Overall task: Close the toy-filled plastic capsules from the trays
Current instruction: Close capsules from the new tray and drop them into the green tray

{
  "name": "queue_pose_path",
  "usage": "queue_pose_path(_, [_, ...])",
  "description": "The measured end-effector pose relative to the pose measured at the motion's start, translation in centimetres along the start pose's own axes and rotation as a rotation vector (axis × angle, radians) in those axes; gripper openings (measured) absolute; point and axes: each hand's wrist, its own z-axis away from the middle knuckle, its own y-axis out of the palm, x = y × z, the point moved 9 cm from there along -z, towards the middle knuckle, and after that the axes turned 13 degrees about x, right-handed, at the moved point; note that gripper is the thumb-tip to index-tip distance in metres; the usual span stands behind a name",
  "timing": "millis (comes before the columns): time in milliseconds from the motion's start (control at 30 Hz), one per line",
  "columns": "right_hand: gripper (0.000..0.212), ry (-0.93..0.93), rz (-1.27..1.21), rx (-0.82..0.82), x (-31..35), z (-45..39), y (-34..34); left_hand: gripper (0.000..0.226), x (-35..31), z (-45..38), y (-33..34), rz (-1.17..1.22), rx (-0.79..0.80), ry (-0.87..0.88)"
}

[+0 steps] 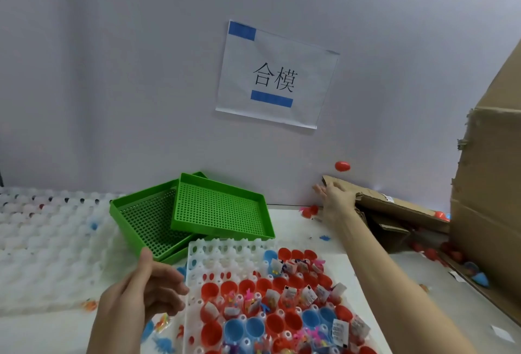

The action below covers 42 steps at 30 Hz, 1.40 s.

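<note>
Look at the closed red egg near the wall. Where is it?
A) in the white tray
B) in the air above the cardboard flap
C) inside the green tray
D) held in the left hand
B: the closed red egg shows against the wall, touching nothing, just above the cardboard flap and the open right hand.

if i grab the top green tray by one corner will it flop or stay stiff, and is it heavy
The top green tray probably stays stiff: its raised rim looks moulded and holds straight edges. Likely light for its size, since its floor is all perforations. It rests tilted on the lower green tray, so it may slide.
</note>
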Motion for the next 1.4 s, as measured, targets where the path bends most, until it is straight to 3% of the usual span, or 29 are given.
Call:
queue_pose_path(133, [0.022,-0.043,0.334,0.141,-0.7,5.1,2.4,0.061,-0.5,0.4,0.2,-0.007,-0.004,0.016])
queue_pose_path(300, [0.016,-0.291,1.118,0.591,-3.6,12.0,9.0,0.061,-0.8,0.9,0.2,-0.041,-0.001,0.031])
queue_pose_path(400, [0.020,-0.339,1.474,0.580,-5.1,12.6,9.4,0.061,-0.9,1.0,0.0,-0.058,-0.008,0.039])
queue_pose_path(467, [0.020,-0.342,1.575,0.538,-4.8,12.1,9.2,0.061,-1.0,1.0,-0.1,-0.067,-0.007,0.039])
queue_pose_path(633, [0.015,-0.210,1.640,0.615,-5.2,10.7,9.1,0.062,-1.1,0.8,-0.2,-0.055,-0.001,0.041])
queue_pose_path(933, [0.012,-0.283,1.728,0.670,-4.3,10.5,10.5,0.057,-0.6,0.9,0.1,-0.050,0.018,0.009])
queue_pose_path(1000, [0.013,-0.286,1.734,0.642,-3.5,10.6,10.6,0.049,-0.6,0.9,0.3,-0.082,0.039,0.001])
queue_pose_path(1133, [0.010,-0.297,1.647,0.625,-1.9,12.0,11.5,0.004,-1.7,1.5,2.5,-0.408,0.168,0.074])
queue_pose_path(1267, [0.013,-0.297,1.484,0.627,-2.8,16.3,12.7,0.048,-0.4,2.3,5.6,-0.568,0.315,0.076])
queue_pose_path(1333, [0.015,-0.263,1.430,0.622,-4.4,18.6,12.9,0.050,-0.2,2.6,6.1,-0.569,0.310,0.094])
queue_pose_path(1400, [0.014,-0.238,1.354,0.588,-5.8,20.4,12.7,0.038,-0.5,2.6,5.7,-0.558,0.250,0.136])
